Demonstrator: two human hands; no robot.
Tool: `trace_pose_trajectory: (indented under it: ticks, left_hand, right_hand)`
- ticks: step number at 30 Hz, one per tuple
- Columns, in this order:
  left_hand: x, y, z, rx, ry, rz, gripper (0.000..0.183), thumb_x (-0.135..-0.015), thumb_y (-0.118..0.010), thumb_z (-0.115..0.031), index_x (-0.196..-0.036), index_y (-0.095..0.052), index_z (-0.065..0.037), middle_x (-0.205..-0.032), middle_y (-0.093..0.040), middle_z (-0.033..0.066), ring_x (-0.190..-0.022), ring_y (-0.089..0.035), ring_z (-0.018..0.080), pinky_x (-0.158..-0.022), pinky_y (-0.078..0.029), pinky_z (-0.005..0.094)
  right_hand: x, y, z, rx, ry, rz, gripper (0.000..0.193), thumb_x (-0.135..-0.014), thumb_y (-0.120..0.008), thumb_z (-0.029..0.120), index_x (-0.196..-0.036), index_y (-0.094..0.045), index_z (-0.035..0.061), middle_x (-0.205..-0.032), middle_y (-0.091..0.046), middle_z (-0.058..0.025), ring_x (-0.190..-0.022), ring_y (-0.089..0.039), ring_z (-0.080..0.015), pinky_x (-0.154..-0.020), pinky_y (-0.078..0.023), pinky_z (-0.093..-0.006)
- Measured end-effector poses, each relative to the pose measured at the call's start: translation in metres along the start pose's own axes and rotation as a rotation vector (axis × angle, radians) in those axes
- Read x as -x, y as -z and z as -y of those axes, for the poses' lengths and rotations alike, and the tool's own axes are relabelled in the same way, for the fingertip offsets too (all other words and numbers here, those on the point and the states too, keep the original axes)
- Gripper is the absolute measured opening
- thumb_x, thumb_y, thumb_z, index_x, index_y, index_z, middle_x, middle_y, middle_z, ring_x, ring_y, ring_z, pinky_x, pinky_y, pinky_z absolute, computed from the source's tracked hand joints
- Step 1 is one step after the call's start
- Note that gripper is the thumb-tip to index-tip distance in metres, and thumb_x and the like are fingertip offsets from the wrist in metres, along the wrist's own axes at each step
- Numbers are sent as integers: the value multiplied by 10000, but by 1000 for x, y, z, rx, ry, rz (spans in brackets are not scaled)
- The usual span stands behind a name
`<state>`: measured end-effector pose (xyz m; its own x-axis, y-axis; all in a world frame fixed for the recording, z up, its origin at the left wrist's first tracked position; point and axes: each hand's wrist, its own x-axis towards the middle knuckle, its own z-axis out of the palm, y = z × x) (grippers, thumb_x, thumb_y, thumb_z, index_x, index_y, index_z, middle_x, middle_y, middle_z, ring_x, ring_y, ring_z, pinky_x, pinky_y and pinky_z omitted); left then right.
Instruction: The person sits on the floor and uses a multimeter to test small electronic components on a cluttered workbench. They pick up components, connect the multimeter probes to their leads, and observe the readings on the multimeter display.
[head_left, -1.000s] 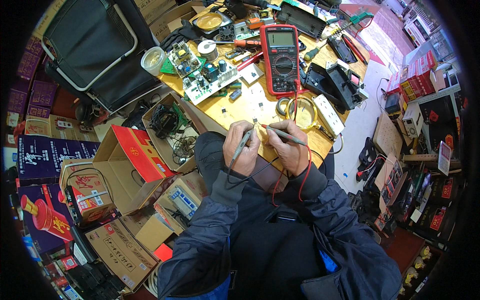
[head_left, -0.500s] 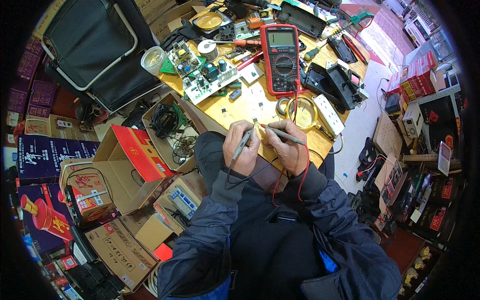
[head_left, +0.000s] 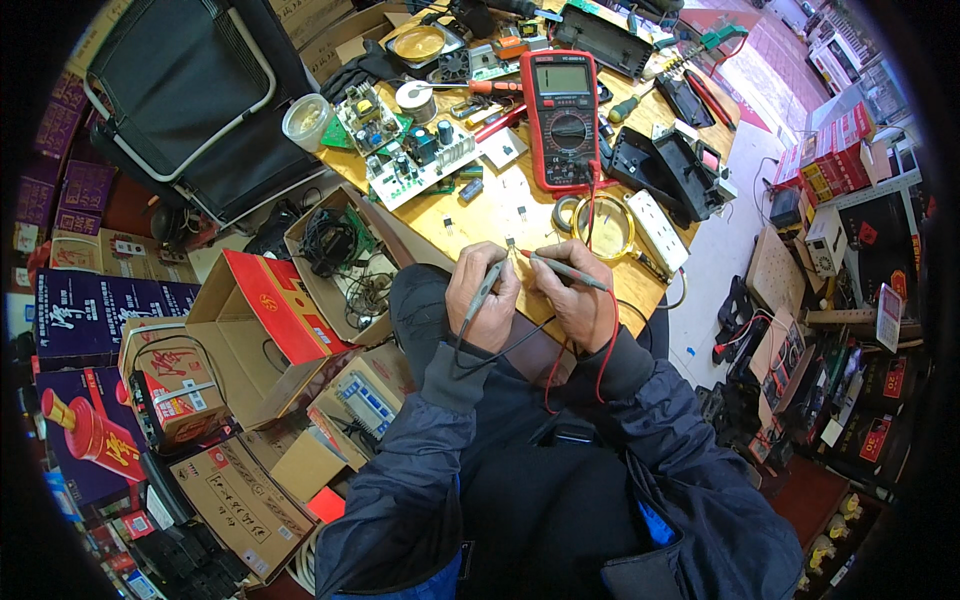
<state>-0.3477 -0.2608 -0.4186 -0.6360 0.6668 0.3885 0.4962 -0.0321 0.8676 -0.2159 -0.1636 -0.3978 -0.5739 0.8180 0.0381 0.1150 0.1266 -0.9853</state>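
Observation:
My left hand is closed around a test probe with a black lead. In my right hand is a second test probe, red-tipped, on a red lead. Both tips point at a small black three-legged transistor at the table's near edge; whether they touch its legs is too small to tell. Two more such transistors lie just beyond. A red multimeter with a grey screen lies behind them, the leads running from its lower end.
Circuit boards and a solder spool crowd the wooden table at the left. To the right are a magnifying glass, a white power strip and an opened black case. Cardboard boxes stand on my left.

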Motion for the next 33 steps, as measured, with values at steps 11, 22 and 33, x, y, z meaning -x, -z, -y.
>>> trace_pose_trajectory:
  ticks: [11, 22, 33]
  left_hand:
    - [0, -1, 2, 10, -16, -10, 200, -972, -758, 38, -1144, -662, 2, -1107, -689, 165, -806, -715, 272, -691, -596, 367]
    - [0, 0, 2, 6, -28, -1, 214, -968, -763, 39, -1153, -663, -1, -1103, -687, 168, -836, -720, 295, -715, -600, 377]
    - [-1, -1, 4, -17, -42, -13, 215, -960, -761, 41, -1148, -665, 0, -1105, -695, 175, -868, -732, 320, -740, -606, 388]
  right_hand:
    - [0, 0, 1, -12, -26, 5, 186, -1079, -781, 124, -1150, -721, -37, -934, -791, -101, -802, -761, -121, -724, -623, -268]
    - [0, 1, 0, -11, 13, 12, 189, -1079, -784, 129, -1149, -719, -34, -937, -787, -100, -800, -754, -117, -717, -614, -265]
    - [0, 1, 2, 0, -6, 3, 175, -1072, -783, 113, -1137, -724, -39, -941, -793, -104, -811, -761, -127, -736, -620, -277]
